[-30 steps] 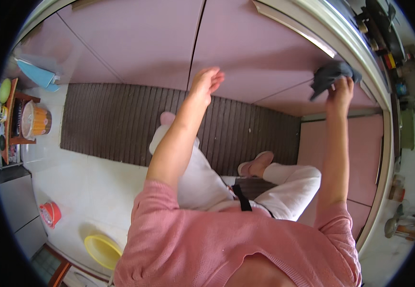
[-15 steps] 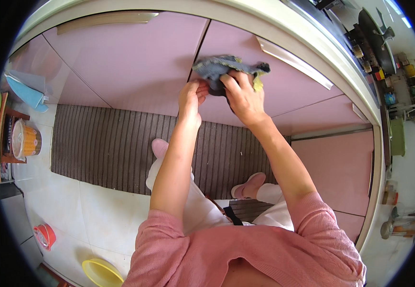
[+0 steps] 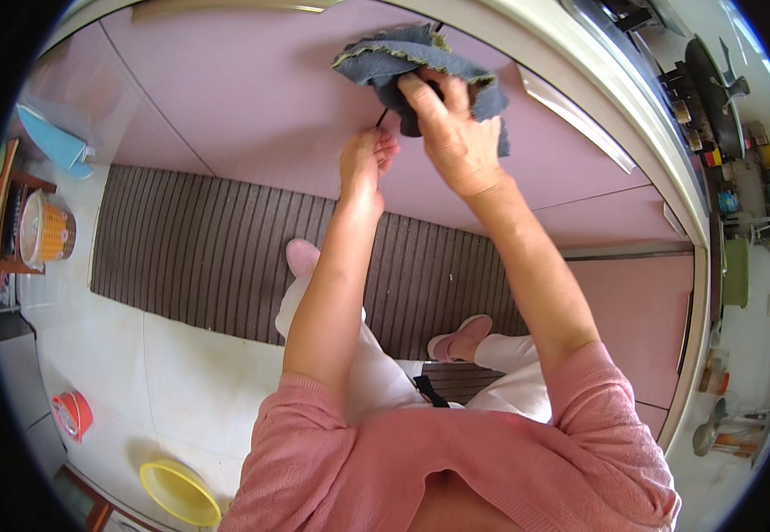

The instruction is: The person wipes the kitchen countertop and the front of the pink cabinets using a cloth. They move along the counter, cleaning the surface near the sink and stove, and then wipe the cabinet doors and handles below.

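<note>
A dark grey-blue cloth (image 3: 385, 62) with frayed yellowish edges is bunched in my right hand (image 3: 463, 146). It lies against the pink cabinet doors (image 3: 243, 80), over the upper part of the seam between two of them. My fingers curl into its folds, partly hidden. Lower down and to the left, my left hand (image 3: 367, 166) is beside the seam, holding nothing, its fingers loosely bent and a little apart. Whether it touches the door I cannot tell.
Metal handles (image 3: 575, 120) run along the door tops. Underfoot lies a striped brown mat (image 3: 190, 257). A yellow basin (image 3: 181, 492) and a red bucket (image 3: 73, 415) stand on the tiles at lower left. A wok (image 3: 713, 97) sits on the counter at right.
My right hand has moved the cloth upward on the doors, where it is spread wider. My left hand has shifted slightly and is farther from the cloth. The view has tilted a little.
</note>
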Tool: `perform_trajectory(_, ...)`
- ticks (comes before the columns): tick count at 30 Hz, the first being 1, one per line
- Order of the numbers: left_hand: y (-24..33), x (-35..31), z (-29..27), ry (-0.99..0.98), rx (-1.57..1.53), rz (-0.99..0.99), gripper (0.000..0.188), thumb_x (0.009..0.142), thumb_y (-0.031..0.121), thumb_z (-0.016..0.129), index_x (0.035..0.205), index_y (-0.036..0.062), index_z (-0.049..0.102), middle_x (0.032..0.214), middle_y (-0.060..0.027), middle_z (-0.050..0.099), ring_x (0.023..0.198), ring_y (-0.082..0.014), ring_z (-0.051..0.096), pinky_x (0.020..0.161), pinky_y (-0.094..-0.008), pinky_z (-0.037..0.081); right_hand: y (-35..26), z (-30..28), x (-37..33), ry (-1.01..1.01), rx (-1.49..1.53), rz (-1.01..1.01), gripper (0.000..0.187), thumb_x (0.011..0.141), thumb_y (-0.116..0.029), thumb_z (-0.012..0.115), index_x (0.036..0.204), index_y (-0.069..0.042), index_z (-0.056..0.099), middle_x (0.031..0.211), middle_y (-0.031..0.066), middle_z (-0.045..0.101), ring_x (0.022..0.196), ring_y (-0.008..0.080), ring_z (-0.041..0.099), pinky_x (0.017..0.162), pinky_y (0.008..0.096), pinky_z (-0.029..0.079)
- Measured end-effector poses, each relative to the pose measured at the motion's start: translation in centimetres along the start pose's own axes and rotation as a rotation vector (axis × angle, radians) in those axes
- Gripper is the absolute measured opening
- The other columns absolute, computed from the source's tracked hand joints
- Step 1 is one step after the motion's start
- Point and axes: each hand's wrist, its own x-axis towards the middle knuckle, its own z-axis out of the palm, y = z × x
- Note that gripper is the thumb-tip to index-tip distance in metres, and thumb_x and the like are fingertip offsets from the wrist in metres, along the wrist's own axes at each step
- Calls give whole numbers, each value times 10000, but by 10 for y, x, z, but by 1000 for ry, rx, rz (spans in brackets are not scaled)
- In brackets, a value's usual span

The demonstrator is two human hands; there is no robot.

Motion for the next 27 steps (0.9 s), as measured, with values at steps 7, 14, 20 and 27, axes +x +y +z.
perform_trajectory(7, 10, -10, -5, -2, -62, -68, 300, 1003, 310, 608, 1151, 50, 630, 1102, -90, 697, 1029, -194, 670, 866, -318, 487, 94, -45, -136, -210, -258, 129, 452, 864, -36, 647, 1251, -268, 656, 1265, 54, 601, 1076, 334, 652, 764, 484, 554)
perform_trajectory(14, 3, -3, -1, 82, 397, 313, 233, 969, 225, 652, 1121, 52, 616, 1057, -86, 691, 994, -202, 662, 875, -373, 507, 139, -73, -181, 109, -161, 363, 456, 780, 4, 746, 1207, -30, 591, 1206, 242, 526, 1090, 494, 529, 932, 538, 448)
perform_trajectory(20, 3, -13, 12, 219, 806, 541, 213, 915, 151, 692, 1046, 23, 584, 962, -141, 692, 910, -341, 683, 814, -445, 528, 40, -5, -68, -24, -14, 67, 441, 754, 14, 683, 1140, -201, 697, 1154, 56, 631, 1037, 341, 618, 848, 465, 531)
perform_trajectory(27, 0, -14, 3, 302, 1222, 924, 251, 868, 132, 730, 1056, 62, 579, 1008, -134, 671, 969, -356, 654, 827, -479, 492, 50, 18, -111, -457, 49, -113, 412, 813, 10, 630, 1183, -167, 676, 1148, 63, 650, 1021, 304, 643, 817, 435, 535)
